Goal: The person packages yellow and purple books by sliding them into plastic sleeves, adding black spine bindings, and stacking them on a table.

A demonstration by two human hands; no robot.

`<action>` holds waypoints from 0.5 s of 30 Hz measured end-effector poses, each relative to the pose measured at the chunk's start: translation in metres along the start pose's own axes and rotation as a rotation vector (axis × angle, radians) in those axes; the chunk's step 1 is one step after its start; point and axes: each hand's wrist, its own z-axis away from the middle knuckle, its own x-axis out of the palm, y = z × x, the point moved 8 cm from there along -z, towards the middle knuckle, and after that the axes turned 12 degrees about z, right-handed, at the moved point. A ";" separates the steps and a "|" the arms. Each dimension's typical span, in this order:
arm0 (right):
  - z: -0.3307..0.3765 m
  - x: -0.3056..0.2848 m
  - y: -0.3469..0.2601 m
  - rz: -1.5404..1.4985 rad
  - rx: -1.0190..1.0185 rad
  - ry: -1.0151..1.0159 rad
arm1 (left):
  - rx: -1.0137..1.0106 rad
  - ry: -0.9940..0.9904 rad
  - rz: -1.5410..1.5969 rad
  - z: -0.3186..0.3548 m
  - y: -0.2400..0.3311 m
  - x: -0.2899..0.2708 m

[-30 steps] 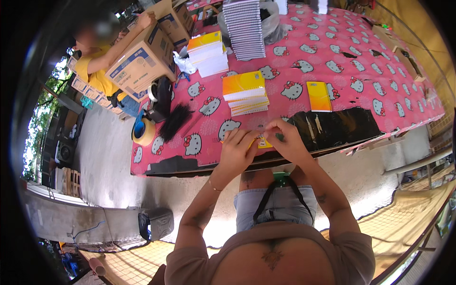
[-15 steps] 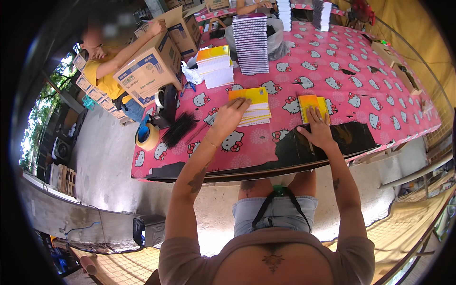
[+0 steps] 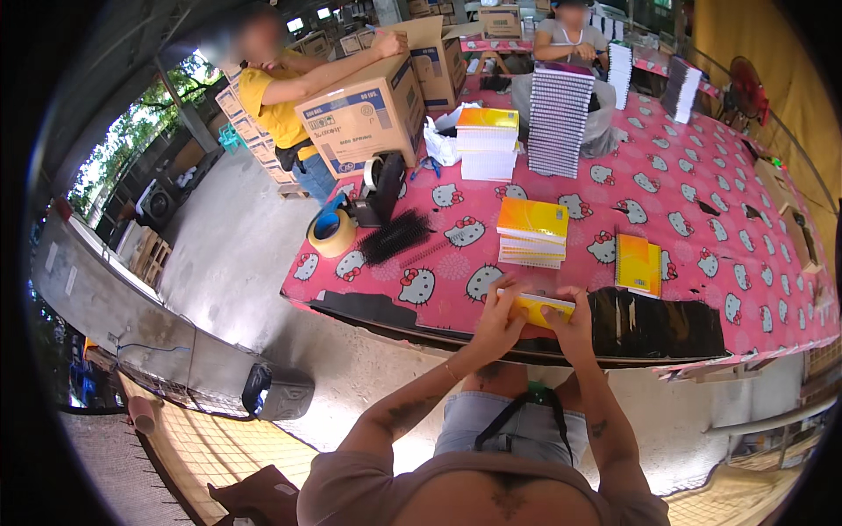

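We grasp one yellow notebook (image 3: 542,311) between both hands, at the near edge of the table (image 3: 684,188). Our left hand (image 3: 500,320) grips its left end with bent fingers; our right hand (image 3: 574,326) grips its right end, thumb resting on the cover. Several of our fingertips are hidden, and we cannot tell whether the notebook touches the tabletop.

Directly beyond the hands we find a short notebook stack (image 3: 533,219), yellow and orange on top, its layers unevenly offset. To its right lie overlapping yellow and orange notebooks (image 3: 638,266), just beyond a black patch (image 3: 658,326) in the pink table cover.

On the left part of the table we locate a bundle of black spiral coils (image 3: 395,238). A tape roll (image 3: 331,233) stands to its left, near a black tape dispenser (image 3: 379,197).

Farther across we note a second orange-topped stack (image 3: 488,145), with a white plastic bag (image 3: 441,145) on its left and a tall pile of spiral-bound books (image 3: 560,123) on its right. At the far left, a co-worker in a yellow shirt (image 3: 279,107) rests an arm on a large carton (image 3: 364,118).
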 end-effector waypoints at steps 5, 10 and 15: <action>0.000 -0.002 -0.008 0.176 0.108 -0.237 | 0.018 -0.204 0.004 0.013 -0.014 0.013; 0.002 -0.013 0.001 0.093 0.122 -0.220 | -0.014 0.035 0.016 -0.059 -0.031 -0.061; 0.001 0.003 0.005 0.035 0.143 -0.249 | 0.187 -0.015 -0.851 -0.089 -0.083 -0.118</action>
